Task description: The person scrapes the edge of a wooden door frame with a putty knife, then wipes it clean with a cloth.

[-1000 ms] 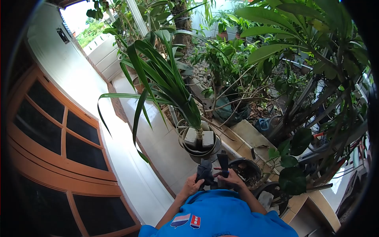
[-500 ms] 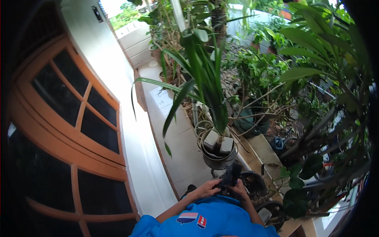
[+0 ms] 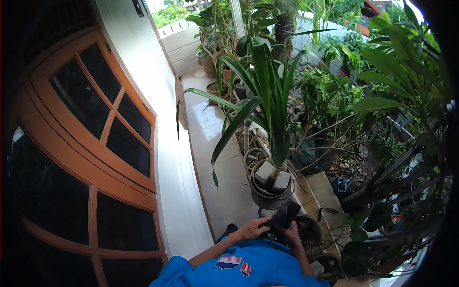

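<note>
Near the bottom centre, a dark, flat object (image 3: pixel 288 213) is held in front of the blue shirt; what it is cannot be made out. My left hand (image 3: pixel 254 229) has its fingers closed on the object's left side. From the right, my right hand (image 3: pixel 290 233) grips its lower end. Just beyond the hands stands a round pot (image 3: pixel 271 200) with two pale blocks (image 3: pixel 273 178) on its soil, around the stem of a tall long-leaved plant (image 3: pixel 273 110).
Orange-framed windows (image 3: pixel 112 115) and a white wall (image 3: pixel 179 191) run along the left. A tiled walkway (image 3: pixel 222 184) leads away past potted plants. At right are a tiled ledge (image 3: pixel 322 189), a dark pot (image 3: pixel 308 229) and dense foliage (image 3: pixel 382 95).
The view has shifted, so the plant and windows sit further right in the frame. The dark object now shows more of its flat face, tilted to the right. Both hands still hold it.
</note>
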A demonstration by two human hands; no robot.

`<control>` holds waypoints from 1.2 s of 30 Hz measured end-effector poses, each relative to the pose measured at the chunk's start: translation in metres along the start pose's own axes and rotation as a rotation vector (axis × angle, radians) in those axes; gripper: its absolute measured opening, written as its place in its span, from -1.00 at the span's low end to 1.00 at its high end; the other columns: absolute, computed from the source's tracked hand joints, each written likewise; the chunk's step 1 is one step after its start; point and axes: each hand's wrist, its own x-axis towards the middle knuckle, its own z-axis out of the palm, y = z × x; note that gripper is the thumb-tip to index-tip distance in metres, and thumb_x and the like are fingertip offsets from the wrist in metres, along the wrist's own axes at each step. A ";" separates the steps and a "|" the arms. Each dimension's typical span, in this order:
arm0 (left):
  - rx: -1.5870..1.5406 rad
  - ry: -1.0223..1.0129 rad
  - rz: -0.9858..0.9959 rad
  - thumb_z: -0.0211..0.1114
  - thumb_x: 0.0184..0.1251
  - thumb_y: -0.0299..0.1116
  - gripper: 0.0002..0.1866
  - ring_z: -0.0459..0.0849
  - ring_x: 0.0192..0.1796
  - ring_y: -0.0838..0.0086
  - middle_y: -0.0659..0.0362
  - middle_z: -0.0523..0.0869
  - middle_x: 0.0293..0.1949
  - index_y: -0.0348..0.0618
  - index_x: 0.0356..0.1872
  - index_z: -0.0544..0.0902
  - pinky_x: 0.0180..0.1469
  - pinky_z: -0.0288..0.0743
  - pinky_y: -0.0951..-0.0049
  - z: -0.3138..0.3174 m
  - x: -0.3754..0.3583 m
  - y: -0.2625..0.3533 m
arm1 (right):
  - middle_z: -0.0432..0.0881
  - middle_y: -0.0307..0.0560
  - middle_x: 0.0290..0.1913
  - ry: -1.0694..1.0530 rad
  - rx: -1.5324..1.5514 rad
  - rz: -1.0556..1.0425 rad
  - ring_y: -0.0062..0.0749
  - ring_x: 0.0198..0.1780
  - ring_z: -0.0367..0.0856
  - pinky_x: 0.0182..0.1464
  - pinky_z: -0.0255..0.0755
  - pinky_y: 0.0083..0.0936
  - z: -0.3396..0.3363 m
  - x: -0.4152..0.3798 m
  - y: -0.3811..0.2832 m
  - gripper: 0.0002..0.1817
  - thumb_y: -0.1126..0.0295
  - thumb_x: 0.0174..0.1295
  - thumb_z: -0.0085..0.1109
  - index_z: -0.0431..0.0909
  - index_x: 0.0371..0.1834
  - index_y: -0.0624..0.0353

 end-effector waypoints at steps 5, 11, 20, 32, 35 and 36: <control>0.009 0.012 0.012 0.11 0.45 -0.45 -0.56 0.54 -0.01 0.52 0.16 0.66 -0.02 -0.27 0.32 0.42 0.13 0.43 0.48 -0.002 0.002 -0.012 | 0.70 -0.24 -0.21 0.021 -0.014 0.026 -0.58 -0.23 0.64 -0.17 0.52 -0.58 -0.004 0.001 0.008 -0.73 0.45 0.14 0.39 0.66 -0.08 0.21; 0.036 -0.043 -0.030 0.07 0.48 -0.49 -0.54 0.51 0.16 0.50 0.14 0.60 0.13 -0.27 0.37 0.37 0.28 0.36 0.45 -0.004 0.001 -0.006 | 0.72 -0.14 -0.19 0.037 -0.038 0.021 -0.48 -0.20 0.70 -0.15 0.60 -0.51 -0.005 0.001 0.009 -0.71 0.51 0.11 0.38 0.64 -0.07 0.26; 0.007 0.042 0.016 0.14 0.43 -0.47 -0.55 0.55 0.06 0.51 0.09 0.67 0.05 -0.32 0.31 0.42 0.18 0.41 0.48 -0.002 -0.004 -0.014 | 0.69 -0.24 -0.23 0.056 -0.030 0.042 -0.55 -0.24 0.63 -0.15 0.50 -0.56 0.008 -0.004 -0.002 -0.74 0.51 0.11 0.37 0.65 -0.11 0.22; 0.140 0.123 -0.035 0.15 0.48 -0.41 -0.59 0.53 0.09 0.53 0.14 0.65 0.07 -0.30 0.29 0.46 0.21 0.40 0.48 -0.006 -0.023 0.012 | 0.72 -0.14 -0.15 -0.080 -0.093 0.124 -0.46 -0.15 0.68 -0.04 0.56 -0.47 0.011 0.009 0.003 -0.70 0.54 0.10 0.38 0.64 -0.06 0.27; 0.103 0.208 0.021 0.15 0.49 -0.40 -0.64 0.54 0.01 0.57 0.17 0.69 -0.04 -0.28 0.24 0.51 0.13 0.44 0.49 -0.008 -0.026 0.008 | 0.71 -0.13 -0.12 -0.146 -0.122 0.136 -0.46 -0.12 0.68 0.01 0.56 -0.45 0.021 0.015 0.000 -0.67 0.53 0.11 0.38 0.63 -0.02 0.27; 0.089 0.256 0.004 0.15 0.49 -0.40 -0.65 0.55 -0.02 0.58 0.18 0.69 -0.08 -0.29 0.21 0.52 0.10 0.44 0.50 -0.009 -0.028 0.006 | 0.71 -0.12 -0.11 -0.174 -0.165 0.164 -0.46 -0.11 0.68 0.01 0.56 -0.45 0.024 0.017 -0.005 -0.66 0.53 0.12 0.38 0.62 -0.01 0.27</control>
